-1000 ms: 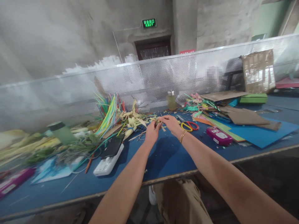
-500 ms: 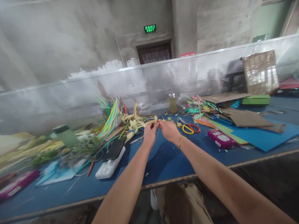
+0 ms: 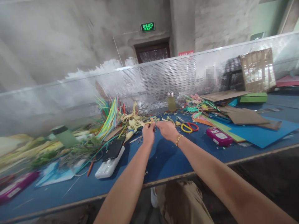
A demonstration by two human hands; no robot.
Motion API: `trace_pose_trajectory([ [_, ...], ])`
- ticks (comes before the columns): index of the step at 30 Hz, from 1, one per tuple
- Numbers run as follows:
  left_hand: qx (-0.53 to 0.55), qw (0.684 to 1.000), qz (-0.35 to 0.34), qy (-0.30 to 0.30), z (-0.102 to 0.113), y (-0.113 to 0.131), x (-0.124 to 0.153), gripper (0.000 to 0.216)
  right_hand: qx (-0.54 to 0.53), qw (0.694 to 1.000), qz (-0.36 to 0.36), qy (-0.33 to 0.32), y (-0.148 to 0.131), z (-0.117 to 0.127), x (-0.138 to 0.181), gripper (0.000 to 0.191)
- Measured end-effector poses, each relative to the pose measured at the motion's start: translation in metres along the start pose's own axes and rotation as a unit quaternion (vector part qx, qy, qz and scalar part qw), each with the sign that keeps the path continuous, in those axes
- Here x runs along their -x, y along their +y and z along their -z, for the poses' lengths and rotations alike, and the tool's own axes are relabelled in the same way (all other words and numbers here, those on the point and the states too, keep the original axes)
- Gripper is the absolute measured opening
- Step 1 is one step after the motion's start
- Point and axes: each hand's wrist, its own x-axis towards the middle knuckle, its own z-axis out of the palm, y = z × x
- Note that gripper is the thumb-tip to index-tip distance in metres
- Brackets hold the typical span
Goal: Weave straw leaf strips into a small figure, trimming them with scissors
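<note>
A black phone (image 3: 113, 150) rests on a white object (image 3: 105, 169); an exit sign (image 3: 148, 27) glows.

The right hand (image 3: 167, 130) hides its own fingertips, and the piece (image 3: 151, 119) in the left hand (image 3: 148, 134) is too small to tell. The left edge crops a purple pack (image 3: 20, 186); a screen (image 3: 168, 74) partly hides the door (image 3: 153, 53).

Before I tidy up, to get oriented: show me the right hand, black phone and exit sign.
Right hand (image 3: 167, 130), head view: back of hand.
Black phone (image 3: 113, 150), head view: middle of upper face.
Exit sign (image 3: 148, 27), head view: lit front.
</note>
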Motion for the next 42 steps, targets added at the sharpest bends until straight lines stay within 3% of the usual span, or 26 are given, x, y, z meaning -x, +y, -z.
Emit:
trace_pose_trajectory([
  [5, -0.139, 0.987, -0.051, -0.066, 0.008, 0.003, -0.002, 0.033, -0.06, 0.998, -0.033, 0.0, 0.011, -0.001, 0.003, 0.028],
  [9, -0.178, 0.973, -0.11, -0.095, 0.007, 0.005, -0.004, 0.023, -0.09, 0.981, -0.089, 0.15, 0.014, 0.01, 0.005, 0.027],
  [12, -0.183, 0.96, -0.174, -0.119, 0.006, 0.005, -0.003, 0.013, -0.094, 0.973, -0.064, 0.203, 0.008, 0.018, 0.007, 0.028],
  [15, -0.181, 0.951, -0.214, -0.132, 0.008, 0.006, 0.001, 0.022, -0.085, 0.979, -0.025, 0.184, 0.001, 0.02, 0.007, 0.031],
  [18, -0.175, 0.957, -0.197, -0.119, 0.01, 0.007, 0.007, 0.031, -0.073, 0.985, -0.013, 0.157, -0.002, 0.017, 0.006, 0.024],
  [22, -0.14, 0.969, -0.159, -0.129, 0.009, 0.01, 0.011, 0.024, -0.066, 0.986, -0.033, 0.153, -0.001, 0.015, 0.006, 0.021],
  [25, -0.123, 0.967, -0.172, -0.141, 0.006, 0.012, 0.012, 0.016, -0.061, 0.986, -0.039, 0.15, -0.001, 0.016, 0.006, 0.021],
  [34, -0.264, 0.939, -0.206, -0.074, 0.005, 0.021, 0.011, 0.013, -0.062, 0.982, -0.001, 0.178, -0.005, 0.009, 0.007, 0.03],
  [42, -0.265, 0.941, -0.201, -0.06, 0.006, 0.017, 0.012, 0.019, -0.051, 0.985, 0.046, 0.157, -0.008, 0.005, 0.008, 0.031],
])
